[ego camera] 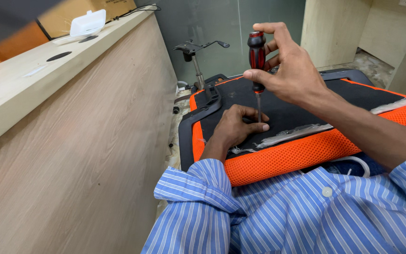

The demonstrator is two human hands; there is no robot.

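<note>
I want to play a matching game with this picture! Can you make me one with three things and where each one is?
Things:
1. screwdriver
2. white plastic tray
3. left hand

Places:
a. up on the wooden ledge
b. flat on the black seat panel, by the tool's tip
c. upright in the right hand

Pairs: 1-c, 2-a, 3-b

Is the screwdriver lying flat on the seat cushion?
No, the right hand holds the screwdriver upright by its red-and-black handle, its tip down by the left hand on the black underside of the orange seat cushion.
</note>
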